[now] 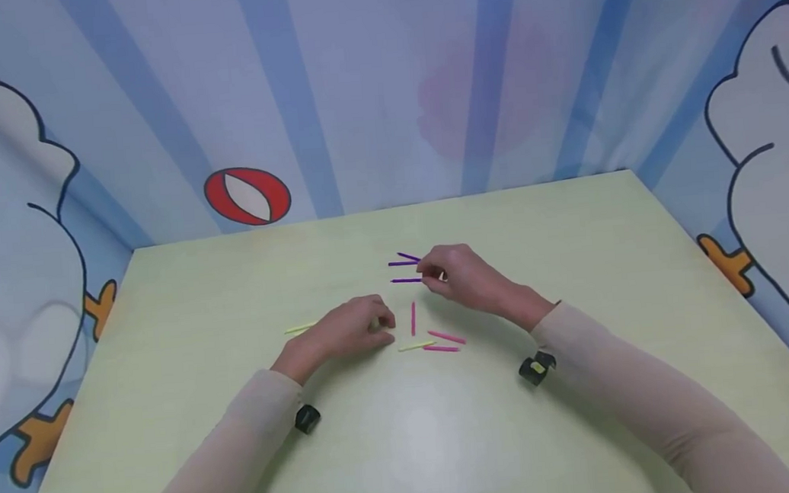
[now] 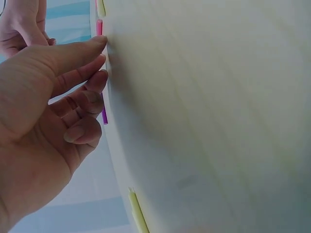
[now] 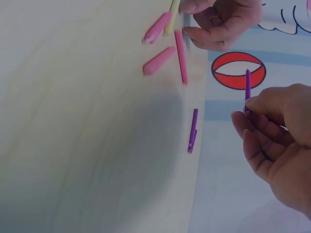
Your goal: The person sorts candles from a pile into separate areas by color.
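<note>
Between thumb and fingertips, my right hand [image 1: 465, 276] pinches a thin purple stick [image 3: 248, 87], raised off the table. Two more purple sticks [image 1: 402, 263] lie by its fingers, pointing left. My left hand [image 1: 352, 326] hovers low over the table with loosely bent fingers and nothing in them. Just right of its fingertips lie a yellow stick [image 1: 411, 347] and an upright-pointing pink stick [image 1: 413, 318]. Two other pink sticks [image 1: 447, 337] rest beside the yellow one, whose end overlaps the lower pink one. More yellow [image 1: 299, 329] shows behind the left hand, partly hidden by it.
The pale yellow table [image 1: 408, 444] meets a blue striped backdrop [image 1: 383, 87] at its far edge. Printed cartoon figures [image 1: 8, 228] cover the side walls. A red and white ball [image 1: 248, 196] is printed on the back wall. Each wrist wears a small black camera [image 1: 307, 418].
</note>
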`<move>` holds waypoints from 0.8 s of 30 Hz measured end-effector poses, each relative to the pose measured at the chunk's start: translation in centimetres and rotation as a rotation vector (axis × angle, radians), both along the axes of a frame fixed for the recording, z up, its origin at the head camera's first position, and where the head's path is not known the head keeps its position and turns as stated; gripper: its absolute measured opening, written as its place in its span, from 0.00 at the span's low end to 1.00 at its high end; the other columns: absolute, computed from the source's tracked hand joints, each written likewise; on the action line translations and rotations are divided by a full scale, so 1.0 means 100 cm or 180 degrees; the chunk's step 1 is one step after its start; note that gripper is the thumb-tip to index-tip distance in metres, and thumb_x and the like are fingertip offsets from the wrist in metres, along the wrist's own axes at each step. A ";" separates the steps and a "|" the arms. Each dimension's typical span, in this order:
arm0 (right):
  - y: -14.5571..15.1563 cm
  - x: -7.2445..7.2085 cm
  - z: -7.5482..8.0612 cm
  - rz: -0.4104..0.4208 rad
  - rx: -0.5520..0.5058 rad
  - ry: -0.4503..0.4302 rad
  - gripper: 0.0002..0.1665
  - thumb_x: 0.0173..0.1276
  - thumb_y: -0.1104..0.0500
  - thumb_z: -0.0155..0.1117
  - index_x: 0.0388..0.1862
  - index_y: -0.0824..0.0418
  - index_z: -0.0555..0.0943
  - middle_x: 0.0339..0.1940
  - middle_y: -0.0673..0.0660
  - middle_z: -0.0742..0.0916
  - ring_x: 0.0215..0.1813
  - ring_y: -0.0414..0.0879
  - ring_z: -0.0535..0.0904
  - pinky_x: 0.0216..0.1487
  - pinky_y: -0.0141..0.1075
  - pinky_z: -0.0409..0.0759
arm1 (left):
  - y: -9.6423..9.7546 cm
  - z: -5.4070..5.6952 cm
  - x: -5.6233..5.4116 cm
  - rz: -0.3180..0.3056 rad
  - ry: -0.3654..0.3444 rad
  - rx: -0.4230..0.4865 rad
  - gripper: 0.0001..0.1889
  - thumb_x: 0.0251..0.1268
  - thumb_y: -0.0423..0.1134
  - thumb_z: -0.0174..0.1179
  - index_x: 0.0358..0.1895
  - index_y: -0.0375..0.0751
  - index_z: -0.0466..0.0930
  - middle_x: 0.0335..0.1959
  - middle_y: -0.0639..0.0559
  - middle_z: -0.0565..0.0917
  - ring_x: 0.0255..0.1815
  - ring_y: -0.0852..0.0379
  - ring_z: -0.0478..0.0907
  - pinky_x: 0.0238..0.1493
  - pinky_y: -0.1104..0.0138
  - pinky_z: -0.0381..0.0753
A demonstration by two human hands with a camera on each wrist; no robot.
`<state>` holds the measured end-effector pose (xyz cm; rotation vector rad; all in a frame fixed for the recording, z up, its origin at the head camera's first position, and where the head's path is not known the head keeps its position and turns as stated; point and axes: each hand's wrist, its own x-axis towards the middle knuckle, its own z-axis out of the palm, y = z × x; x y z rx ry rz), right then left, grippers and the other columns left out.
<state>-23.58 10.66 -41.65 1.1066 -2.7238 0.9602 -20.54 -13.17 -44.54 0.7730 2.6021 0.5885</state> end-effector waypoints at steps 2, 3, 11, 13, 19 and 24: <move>0.000 0.000 -0.002 -0.0033 0.0016 -0.0033 0.09 0.66 0.70 0.67 0.44 0.71 0.85 0.37 0.59 0.88 0.38 0.47 0.84 0.42 0.35 0.82 | 0.000 -0.001 0.001 -0.0006 -0.0002 -0.0005 0.11 0.66 0.41 0.68 0.49 0.43 0.86 0.43 0.55 0.81 0.43 0.58 0.76 0.52 0.63 0.76; 0.000 -0.001 -0.002 -0.0052 0.0028 -0.0039 0.09 0.66 0.70 0.67 0.45 0.70 0.85 0.37 0.59 0.87 0.39 0.47 0.83 0.42 0.35 0.82 | 0.000 -0.001 0.002 -0.0004 0.0008 -0.0020 0.12 0.66 0.41 0.68 0.49 0.43 0.86 0.43 0.56 0.81 0.44 0.58 0.76 0.53 0.63 0.76; 0.001 -0.013 -0.007 -0.0113 0.0022 -0.0025 0.10 0.66 0.71 0.65 0.45 0.73 0.85 0.39 0.62 0.88 0.40 0.49 0.84 0.43 0.37 0.82 | 0.001 0.004 0.005 -0.0053 0.0023 -0.0024 0.14 0.67 0.45 0.67 0.50 0.43 0.87 0.44 0.55 0.82 0.45 0.59 0.78 0.54 0.64 0.77; 0.001 -0.017 -0.008 -0.0175 0.0071 -0.0033 0.10 0.66 0.71 0.65 0.45 0.72 0.85 0.39 0.62 0.88 0.40 0.49 0.84 0.44 0.37 0.82 | 0.002 0.005 0.006 -0.0110 0.0018 0.0000 0.14 0.67 0.44 0.67 0.50 0.43 0.87 0.44 0.55 0.82 0.45 0.58 0.78 0.54 0.63 0.77; 0.002 -0.027 -0.011 -0.0295 0.0176 -0.0044 0.10 0.66 0.71 0.64 0.44 0.72 0.85 0.37 0.62 0.87 0.39 0.50 0.82 0.43 0.39 0.82 | 0.006 0.005 0.009 -0.0216 0.0052 -0.0075 0.14 0.66 0.45 0.67 0.51 0.43 0.86 0.44 0.56 0.82 0.43 0.59 0.76 0.52 0.64 0.76; 0.002 -0.033 -0.015 -0.0319 0.0246 -0.0050 0.10 0.66 0.71 0.64 0.45 0.72 0.85 0.37 0.62 0.87 0.39 0.50 0.82 0.43 0.39 0.81 | 0.006 0.007 0.009 -0.0225 0.0112 -0.0105 0.14 0.66 0.45 0.68 0.50 0.44 0.86 0.45 0.56 0.82 0.43 0.60 0.76 0.52 0.65 0.76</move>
